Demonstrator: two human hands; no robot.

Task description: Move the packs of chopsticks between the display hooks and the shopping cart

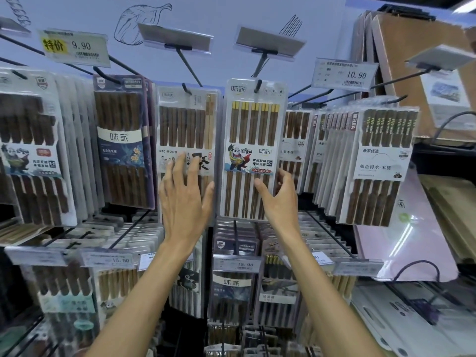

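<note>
wooden chopstick pack [253, 150] on hook [257, 86], right hand [277, 197] half-open touching it, left hand [184, 194] spread, empty, neighbouring packs [186, 150] crowding

1. Bright, even store lighting from overhead, with cool bluish tones.
2. Glare streaks the pink board [407, 235] at right.
3. Wide-angle bending and blur soften the edges; the centre stays sharp.

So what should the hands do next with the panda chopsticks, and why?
Probably lift the panda pack up and forward off its hook. The right hand touches its lower edge, and the left hand lies open on the neighbouring pack.
</note>
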